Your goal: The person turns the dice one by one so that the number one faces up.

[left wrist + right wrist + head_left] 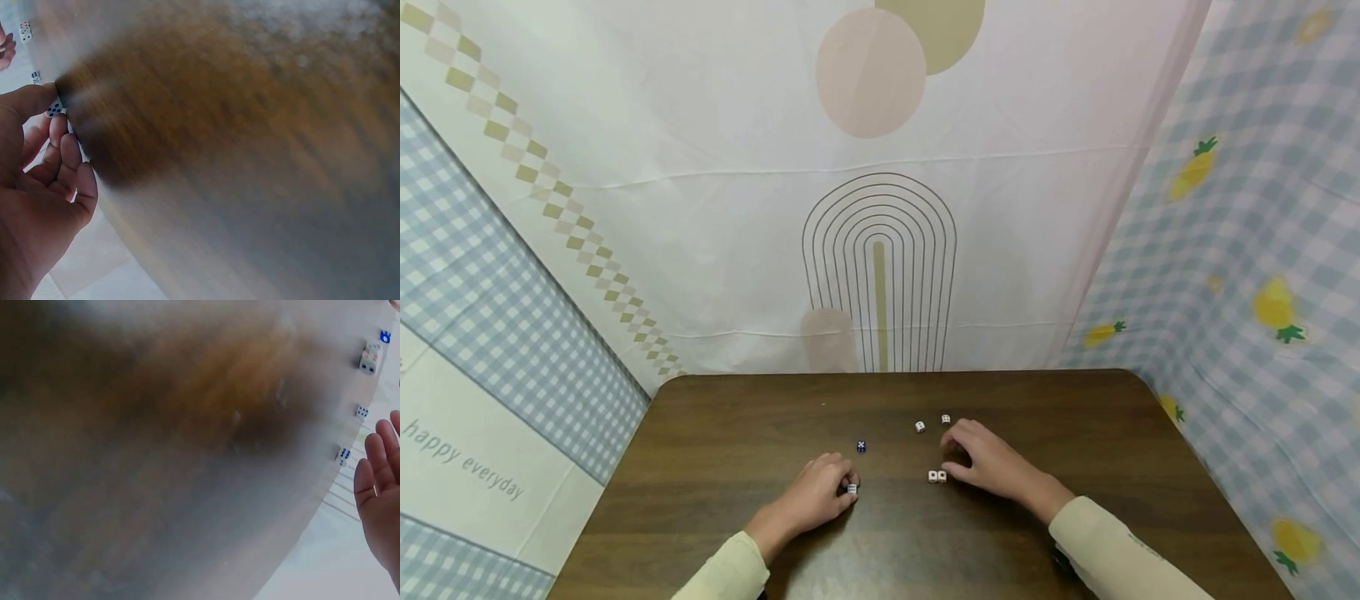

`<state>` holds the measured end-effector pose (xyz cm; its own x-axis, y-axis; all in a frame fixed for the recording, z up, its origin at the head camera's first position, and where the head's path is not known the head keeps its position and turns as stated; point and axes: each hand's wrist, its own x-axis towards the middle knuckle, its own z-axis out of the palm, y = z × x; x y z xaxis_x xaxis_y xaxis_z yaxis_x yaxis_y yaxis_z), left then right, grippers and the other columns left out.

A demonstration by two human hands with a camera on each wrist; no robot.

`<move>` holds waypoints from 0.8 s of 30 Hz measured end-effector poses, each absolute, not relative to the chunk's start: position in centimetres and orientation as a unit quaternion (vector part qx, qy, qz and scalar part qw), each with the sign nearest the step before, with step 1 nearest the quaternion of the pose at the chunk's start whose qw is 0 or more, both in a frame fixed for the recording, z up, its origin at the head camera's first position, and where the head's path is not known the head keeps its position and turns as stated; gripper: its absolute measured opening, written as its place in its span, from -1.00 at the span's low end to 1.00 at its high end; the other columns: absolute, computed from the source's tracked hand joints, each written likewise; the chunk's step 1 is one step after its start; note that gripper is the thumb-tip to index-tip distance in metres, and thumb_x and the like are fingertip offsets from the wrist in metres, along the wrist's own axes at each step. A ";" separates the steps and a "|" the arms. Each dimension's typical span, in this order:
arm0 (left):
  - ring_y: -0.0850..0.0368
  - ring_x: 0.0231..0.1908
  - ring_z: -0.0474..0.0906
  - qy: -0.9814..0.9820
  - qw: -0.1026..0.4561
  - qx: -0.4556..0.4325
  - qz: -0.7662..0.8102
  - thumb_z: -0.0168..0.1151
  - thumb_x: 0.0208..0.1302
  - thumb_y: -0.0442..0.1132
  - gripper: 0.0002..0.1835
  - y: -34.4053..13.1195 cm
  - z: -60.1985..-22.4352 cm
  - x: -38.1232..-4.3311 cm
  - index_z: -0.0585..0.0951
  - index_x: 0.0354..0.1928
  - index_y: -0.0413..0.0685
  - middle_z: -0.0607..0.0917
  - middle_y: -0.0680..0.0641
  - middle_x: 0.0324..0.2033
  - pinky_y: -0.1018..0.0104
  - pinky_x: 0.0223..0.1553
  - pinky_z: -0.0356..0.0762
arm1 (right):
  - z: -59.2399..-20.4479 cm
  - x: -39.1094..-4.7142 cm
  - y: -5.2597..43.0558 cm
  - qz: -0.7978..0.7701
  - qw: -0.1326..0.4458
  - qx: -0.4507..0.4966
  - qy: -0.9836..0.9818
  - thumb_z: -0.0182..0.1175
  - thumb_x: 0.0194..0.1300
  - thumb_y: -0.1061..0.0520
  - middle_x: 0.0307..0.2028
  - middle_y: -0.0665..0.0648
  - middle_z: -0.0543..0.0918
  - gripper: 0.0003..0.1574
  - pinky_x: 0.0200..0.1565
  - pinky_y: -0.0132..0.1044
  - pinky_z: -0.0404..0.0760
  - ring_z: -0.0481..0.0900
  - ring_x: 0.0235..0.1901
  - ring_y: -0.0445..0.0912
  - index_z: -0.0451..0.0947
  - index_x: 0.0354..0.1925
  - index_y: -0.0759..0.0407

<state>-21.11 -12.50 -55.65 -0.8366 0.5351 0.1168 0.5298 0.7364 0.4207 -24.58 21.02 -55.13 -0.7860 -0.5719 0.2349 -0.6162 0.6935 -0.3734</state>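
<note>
Between the thumb and index finger of my left hand is a white die, pinched low over the brown table; the left wrist view shows its dark pips at the thumb tip. A dark blue die lies just beyond that hand. Two white dice sit side by side, a left one and a right one. My right hand rests beside this pair, fingers loosely bent and thumb tip close to the right die; whether they touch I cannot tell. Nothing shows in its grasp.
Farther back on the wooden table lie two separate white dice, one left of the other, near the right fingertips. A patterned white cloth hangs behind the table, with checked cloth along the right side.
</note>
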 end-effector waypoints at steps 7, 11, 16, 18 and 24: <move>0.30 -0.30 0.38 0.932 0.012 0.285 0.226 0.44 0.18 -0.24 -0.85 -12.4 -55.6 -21.1 0.60 -0.36 0.10 0.50 0.20 -0.41 0.27 -0.21 0.36 | -54.8 -26.2 21.1 0.228 0.108 0.315 -0.915 0.52 0.18 0.08 -0.06 -0.03 0.59 -0.62 0.05 -0.11 0.61 0.56 -0.01 -0.11 0.61 -0.06 0.06; 0.30 -0.30 0.39 0.932 0.010 0.284 0.227 0.45 0.17 -0.24 -0.85 -12.5 -55.7 -21.0 0.60 -0.37 0.11 0.50 0.19 -0.41 0.27 -0.20 0.37 | -54.8 -27.1 20.9 0.240 0.117 0.304 -0.915 0.53 0.16 0.13 -0.06 0.01 0.59 -0.58 0.07 -0.08 0.59 0.55 0.00 -0.07 0.61 -0.03 0.11; 0.30 -0.31 0.39 0.930 0.003 0.291 0.226 0.44 0.16 -0.25 -0.85 -12.5 -55.9 -20.9 0.61 -0.38 0.11 0.51 0.18 -0.42 0.27 -0.22 0.36 | -55.2 -27.9 20.8 0.248 0.083 0.270 -0.927 0.50 0.20 0.16 -0.02 0.06 0.59 -0.57 0.07 -0.02 0.59 0.56 0.00 -0.03 0.60 0.01 0.14; 0.29 -0.32 0.38 0.929 -0.007 0.295 0.225 0.45 0.14 -0.26 -0.84 -12.5 -55.9 -20.9 0.61 -0.39 0.09 0.52 0.16 -0.43 0.27 -0.23 0.36 | -55.5 -28.4 20.8 0.250 0.067 0.255 -0.932 0.48 0.22 0.17 0.00 0.08 0.59 -0.57 0.07 -0.01 0.59 0.56 0.01 0.00 0.60 0.04 0.15; 0.29 -0.33 0.38 0.930 -0.017 0.295 0.218 0.45 0.13 -0.25 -0.84 -12.5 -55.9 -21.0 0.61 -0.39 0.09 0.52 0.15 -0.43 0.28 -0.24 0.36 | -56.0 -29.4 20.9 0.255 0.026 0.221 -0.941 0.45 0.27 0.18 0.04 0.10 0.60 -0.59 0.10 -0.02 0.58 0.57 0.02 0.00 0.58 0.06 0.13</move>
<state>-20.99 -12.50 -55.86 -0.8252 0.5415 0.1605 0.5564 0.7309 0.3952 -29.44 20.87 -55.96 -0.9011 -0.4021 0.1625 -0.4290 0.7720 -0.4690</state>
